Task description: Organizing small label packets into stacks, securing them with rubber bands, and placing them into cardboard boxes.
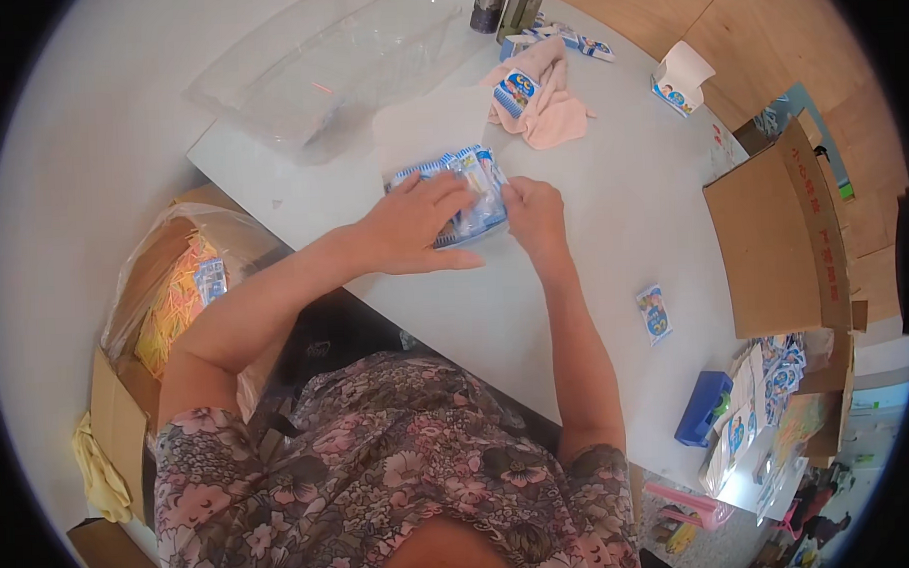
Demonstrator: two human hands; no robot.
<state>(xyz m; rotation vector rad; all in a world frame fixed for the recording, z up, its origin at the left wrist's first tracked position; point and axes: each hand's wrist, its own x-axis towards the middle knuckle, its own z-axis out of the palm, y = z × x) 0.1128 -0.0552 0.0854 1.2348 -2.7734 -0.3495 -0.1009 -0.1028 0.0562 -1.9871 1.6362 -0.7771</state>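
A small open carton with its pale lid flap (431, 125) folded back lies on the table in front of me. Blue-and-white packets (479, 173) fill it. My left hand (419, 223) rests over the packets, fingers stretched out and the thumb along the near side. At the carton's right end, my right hand (535, 213) has its fingers curled in against the edge, gripping it. Part of the carton and its packets is hidden under the left hand.
Clear plastic sheeting (307, 79) covers the table's far left. A pink cloth (559, 120) with a packet on it lies beyond the carton. One loose packet (654, 314), a blue tape dispenser (703, 408) and a large cardboard box (773, 233) are rightward. Left stands a plastic-lined box of colourful sticks (170, 314).
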